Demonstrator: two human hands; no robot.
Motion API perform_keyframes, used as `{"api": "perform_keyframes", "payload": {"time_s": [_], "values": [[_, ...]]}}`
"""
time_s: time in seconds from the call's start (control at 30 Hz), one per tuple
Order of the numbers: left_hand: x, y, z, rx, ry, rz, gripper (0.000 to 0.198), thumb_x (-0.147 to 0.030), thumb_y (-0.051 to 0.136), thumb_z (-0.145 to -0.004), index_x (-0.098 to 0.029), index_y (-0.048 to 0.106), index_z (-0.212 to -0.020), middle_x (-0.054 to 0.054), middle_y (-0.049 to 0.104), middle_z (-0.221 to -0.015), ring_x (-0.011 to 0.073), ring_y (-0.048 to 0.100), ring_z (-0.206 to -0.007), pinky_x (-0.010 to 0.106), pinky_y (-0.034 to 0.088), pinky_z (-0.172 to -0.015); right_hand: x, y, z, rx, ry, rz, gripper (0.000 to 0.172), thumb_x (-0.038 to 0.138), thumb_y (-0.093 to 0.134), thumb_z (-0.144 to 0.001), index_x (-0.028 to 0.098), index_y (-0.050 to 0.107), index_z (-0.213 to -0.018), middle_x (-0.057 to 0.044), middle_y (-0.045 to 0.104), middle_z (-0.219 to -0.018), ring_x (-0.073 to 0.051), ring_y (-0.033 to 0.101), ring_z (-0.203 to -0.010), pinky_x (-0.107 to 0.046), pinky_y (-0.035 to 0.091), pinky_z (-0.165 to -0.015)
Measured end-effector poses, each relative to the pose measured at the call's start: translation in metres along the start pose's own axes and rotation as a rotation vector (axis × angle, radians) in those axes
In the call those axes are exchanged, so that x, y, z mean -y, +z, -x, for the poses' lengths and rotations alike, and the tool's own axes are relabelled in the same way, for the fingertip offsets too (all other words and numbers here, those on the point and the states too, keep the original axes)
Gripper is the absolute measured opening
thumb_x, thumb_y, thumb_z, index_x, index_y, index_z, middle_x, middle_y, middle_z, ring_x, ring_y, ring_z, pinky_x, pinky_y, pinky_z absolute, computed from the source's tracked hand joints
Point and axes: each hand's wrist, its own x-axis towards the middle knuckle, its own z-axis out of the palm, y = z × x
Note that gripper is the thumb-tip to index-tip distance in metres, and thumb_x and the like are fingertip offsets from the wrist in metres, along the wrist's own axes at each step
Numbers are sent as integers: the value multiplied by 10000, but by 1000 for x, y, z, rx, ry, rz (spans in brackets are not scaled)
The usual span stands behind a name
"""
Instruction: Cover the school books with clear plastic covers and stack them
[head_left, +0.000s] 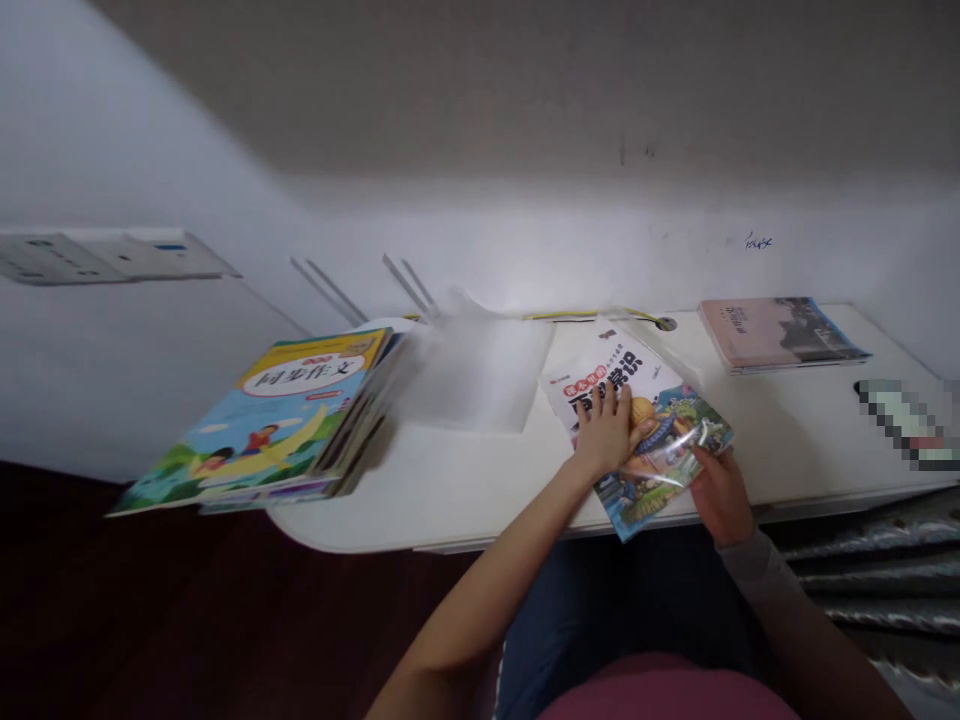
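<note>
A colourful children's book (637,420) with red and black Chinese title lies near the front edge of the white desk (810,430), partly inside a clear plastic sleeve. My left hand (607,432) lies flat on its cover, fingers stretched out. My right hand (718,490) pinches the book's lower right corner together with the glinting plastic sleeve (686,445).
A stack of several picture books (292,425) overhangs the desk's left end. A clear plastic sheet (480,375) lies beside it, blurred. A pink and grey book (780,332) rests at the back right. A pixelated item (907,420) sits at the far right. The wall is behind.
</note>
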Motion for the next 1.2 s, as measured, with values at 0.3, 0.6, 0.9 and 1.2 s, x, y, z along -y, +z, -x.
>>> {"api": "perform_keyframes", "payload": {"time_s": [0.3,0.6,0.9,1.2], "values": [[27,1,-16,-26,-45,-148,737,-657,239,-849,-194,316,-1417,159,262,-1496,402,224,-1350,616,193,-1038,-3,-66,-51,1,-22,392,358,430,515,-813,176,650,-1025,-76,695,-989,-238,621,-890,-401,485,-797],[72,-40,-16,51,-237,-168,548,-578,375,-850,-163,539,-1168,183,611,-1112,325,561,-1053,438,418,-862,2,-75,-83,214,-151,1569,218,237,370,-931,181,576,-890,-76,635,-846,-186,594,-743,-279,380,-614],[105,-67,-80,79,-279,17,461,-466,349,-912,-128,544,-1158,158,597,-1180,249,559,-1073,322,434,-854,-6,-52,-170,407,-272,1573,152,213,458,-903,149,572,-979,-146,592,-1019,-212,516,-970,-263,364,-732],[97,-53,-143,133,-272,93,350,-349,540,-870,-160,532,-1164,83,560,-1162,202,576,-985,409,505,-820,-11,-46,-180,436,-338,1587,211,169,380,-926,153,575,-1004,-121,591,-1020,-191,512,-964,-257,344,-727]]}}
